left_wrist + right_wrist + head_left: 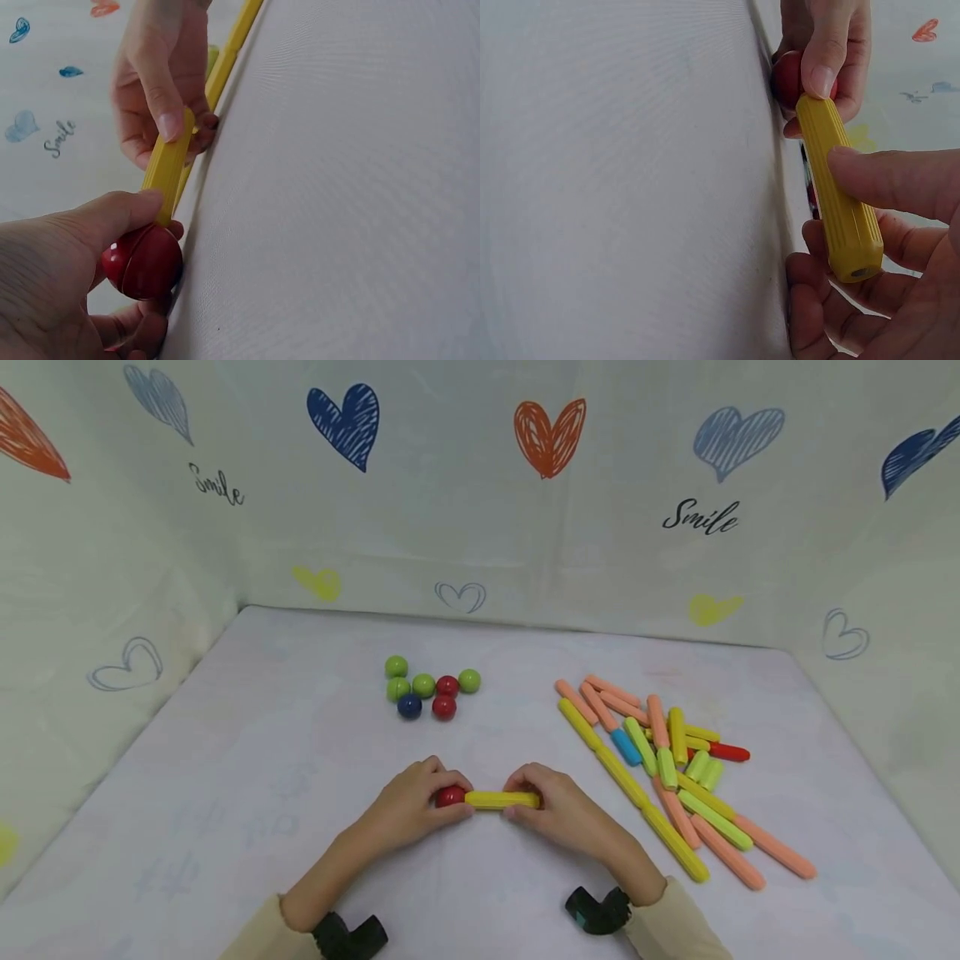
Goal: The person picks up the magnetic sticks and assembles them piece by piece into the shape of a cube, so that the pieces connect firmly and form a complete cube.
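While your two hands worked close together over the white table (225, 777), your left hand (408, 802) gripped a red ball (450, 797) and your right hand (566, 810) gripped a short yellow stick (491, 800). The left fingers were bent around the ball, and the tip of your left thumb reached the spot where the ball and the stick touched. Your right thumb pressed on top of the stick near its other end, with the right fingers curled under it. The ball and the stick made one straight line from hand to hand, near the front of the table. You could see a thin line around the ball in the left wrist view, and a small gray spot in the stick's near end in the right wrist view. I could not tell if the stick touched the table.

Past your hands sat a bunch of balls: four green balls (423, 685), two more red balls (444, 707) and one blue ball (409, 707). To the right lay a messy pile of sticks in pink, green, yellow, red and blue (678, 818). Along its left side, a long yellow row (622, 777) of sticks lay end to end. Each of your wrists had a black thing (597, 910) by the sleeve (675, 927). Behind the table, a pale wall (450, 510) showed hearts (342, 427) and the word "Smile."
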Demonstrator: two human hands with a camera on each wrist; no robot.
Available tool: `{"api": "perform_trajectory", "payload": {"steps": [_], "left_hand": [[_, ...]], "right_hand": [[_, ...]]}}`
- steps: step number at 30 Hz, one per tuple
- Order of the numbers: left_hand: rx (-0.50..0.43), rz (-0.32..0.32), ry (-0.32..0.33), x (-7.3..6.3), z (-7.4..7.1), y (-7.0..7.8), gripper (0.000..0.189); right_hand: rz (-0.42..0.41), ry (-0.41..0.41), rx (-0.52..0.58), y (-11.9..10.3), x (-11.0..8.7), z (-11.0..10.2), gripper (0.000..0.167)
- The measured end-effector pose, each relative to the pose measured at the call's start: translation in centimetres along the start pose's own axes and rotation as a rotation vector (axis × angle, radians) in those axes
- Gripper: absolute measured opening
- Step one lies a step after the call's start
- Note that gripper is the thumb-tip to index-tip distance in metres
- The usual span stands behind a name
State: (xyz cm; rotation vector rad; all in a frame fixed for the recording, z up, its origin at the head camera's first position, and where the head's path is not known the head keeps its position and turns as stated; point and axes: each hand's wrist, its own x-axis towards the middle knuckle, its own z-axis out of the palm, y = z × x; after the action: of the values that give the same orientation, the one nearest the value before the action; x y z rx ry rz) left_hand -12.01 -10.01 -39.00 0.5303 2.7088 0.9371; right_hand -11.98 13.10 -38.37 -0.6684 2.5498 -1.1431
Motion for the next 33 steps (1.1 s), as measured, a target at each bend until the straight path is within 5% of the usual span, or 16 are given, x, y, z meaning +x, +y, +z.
{"api": "perform_trajectory", "payload": {"steps": [15,24,33], "left_hand": [[-0.001,0.005,-0.002,-0.1,0.0,-0.1,0.025],[-0.004,0.008,-0.012,0.0,-0.1,-0.2,0.025],[-0.018,-0.007,-0.021,0.0,-0.2,-0.1,0.026]], "right_hand": [[0.020,-0.047,0.022,-1.2,1.8,-2.7,0.032],[0.039,0.031,0.026,-2.5,6.2,-6.0,0.033],[0.131,0.054,0.038,-1.6,11.5,-5.7,0.037]]}}
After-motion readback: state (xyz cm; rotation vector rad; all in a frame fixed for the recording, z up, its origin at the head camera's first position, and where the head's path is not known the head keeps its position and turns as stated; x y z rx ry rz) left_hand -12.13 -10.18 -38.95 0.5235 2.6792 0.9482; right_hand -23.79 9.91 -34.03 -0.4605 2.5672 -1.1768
